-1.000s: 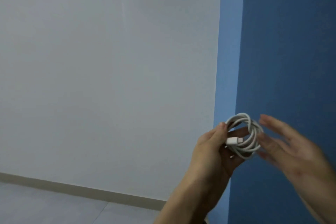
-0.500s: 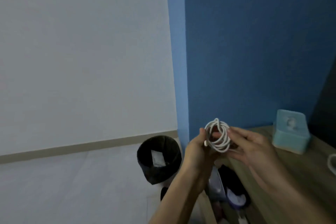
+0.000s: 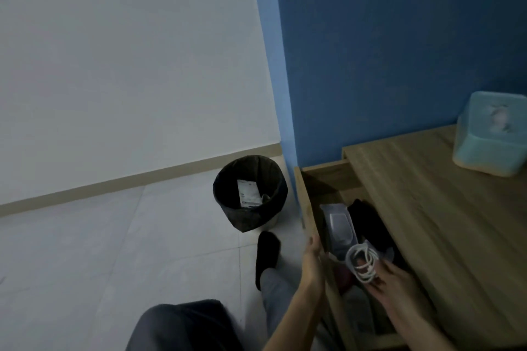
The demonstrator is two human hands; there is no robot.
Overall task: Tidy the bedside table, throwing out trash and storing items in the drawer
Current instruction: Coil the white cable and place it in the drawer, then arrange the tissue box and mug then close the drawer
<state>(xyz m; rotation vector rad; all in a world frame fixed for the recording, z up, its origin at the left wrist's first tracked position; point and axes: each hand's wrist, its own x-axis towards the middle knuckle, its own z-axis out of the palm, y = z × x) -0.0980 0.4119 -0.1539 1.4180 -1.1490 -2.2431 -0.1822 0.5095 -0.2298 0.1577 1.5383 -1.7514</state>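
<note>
Paper label [image 3: 248, 192] in bin [image 3: 251, 219] — print unreadable.

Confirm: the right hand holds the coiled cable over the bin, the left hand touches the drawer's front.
Not the bin: in the head view the right hand holds the cable over the open drawer. The left hand does touch its front.
</note>
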